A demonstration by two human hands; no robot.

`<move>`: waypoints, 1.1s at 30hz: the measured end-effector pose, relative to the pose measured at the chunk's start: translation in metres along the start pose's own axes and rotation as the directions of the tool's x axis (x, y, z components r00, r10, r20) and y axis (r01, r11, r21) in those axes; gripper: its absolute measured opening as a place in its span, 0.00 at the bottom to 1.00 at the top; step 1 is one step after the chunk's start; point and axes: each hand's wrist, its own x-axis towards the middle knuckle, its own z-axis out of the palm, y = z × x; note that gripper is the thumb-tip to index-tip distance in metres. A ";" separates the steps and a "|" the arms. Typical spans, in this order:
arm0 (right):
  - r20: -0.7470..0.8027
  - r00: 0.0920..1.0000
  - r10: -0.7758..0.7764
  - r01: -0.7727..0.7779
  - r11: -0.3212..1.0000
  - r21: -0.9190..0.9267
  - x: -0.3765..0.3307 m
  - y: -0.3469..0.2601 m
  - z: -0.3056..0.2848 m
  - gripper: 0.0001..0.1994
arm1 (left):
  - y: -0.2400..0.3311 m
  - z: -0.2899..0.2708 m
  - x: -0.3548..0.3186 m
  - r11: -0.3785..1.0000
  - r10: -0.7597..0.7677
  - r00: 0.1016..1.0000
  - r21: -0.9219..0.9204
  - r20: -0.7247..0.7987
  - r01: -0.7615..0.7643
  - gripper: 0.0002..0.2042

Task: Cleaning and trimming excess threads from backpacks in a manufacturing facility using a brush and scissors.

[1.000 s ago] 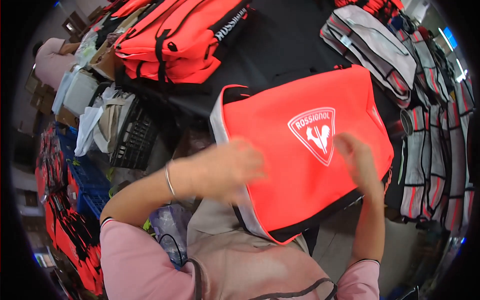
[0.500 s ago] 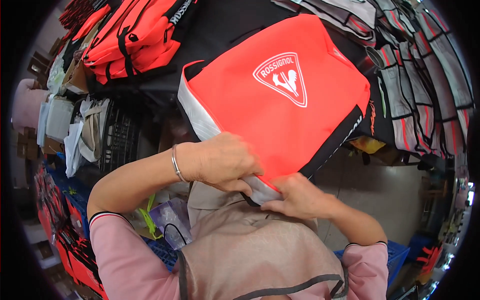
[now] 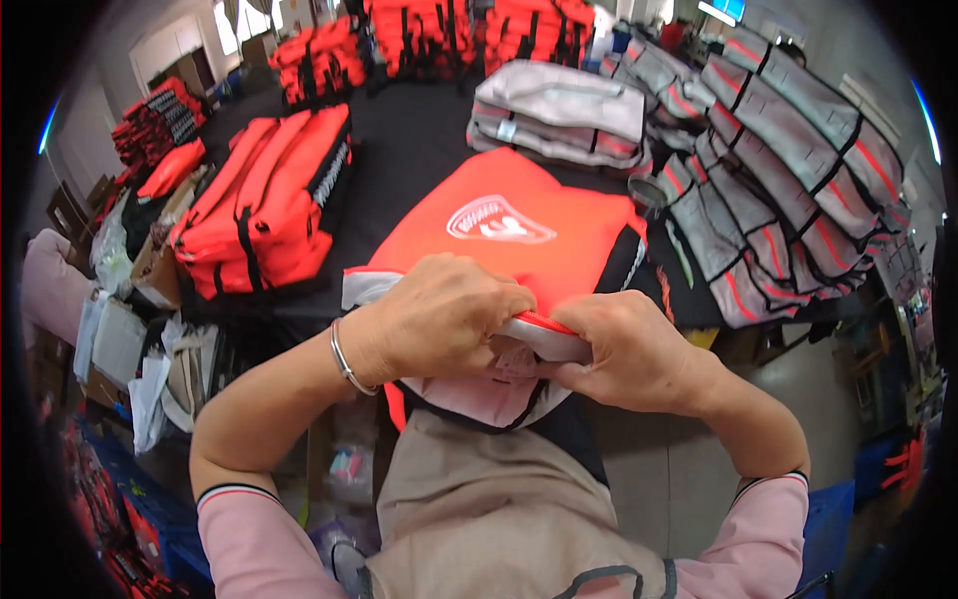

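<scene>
A bright orange-red fabric bag with a white shield-shaped emblem lies across the table's near edge, its front part raised toward me. Its grey-and-red edge is stretched between my two hands. My left hand, with a metal bangle at the wrist, has its fingers curled over that edge. My right hand pinches the same edge a short way to the right, thumb underneath. Below the edge, pale lining hangs down toward my lap. Some fingertips are hidden in the cloth.
On the black table, a pile of orange-red bags stands at the left. Folded grey bags lie behind, and more grey bags spread along the right. Further orange stacks stand at the back. A cardboard box is at the left.
Both hands have lifted the bag's near edge up and away from my lap, and its front now folds back, showing the lining. The view has tilted up, revealing more table.
</scene>
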 end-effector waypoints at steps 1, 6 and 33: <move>-0.136 0.990 -0.046 0.027 0.990 -0.141 0.003 -0.001 -0.003 0.14 | -0.001 -0.006 0.003 0.995 0.044 0.985 0.093 -0.169 -0.029 0.11; -0.349 0.786 -0.511 0.138 0.694 -0.706 0.021 0.003 -0.033 0.08 | 0.000 -0.028 0.021 0.876 0.258 0.806 0.481 -0.532 0.037 0.11; -0.763 0.226 -0.606 -0.073 0.770 -0.634 0.053 0.052 -0.069 0.08 | -0.059 -0.065 -0.043 0.923 -0.303 0.935 -0.299 -0.182 0.241 0.20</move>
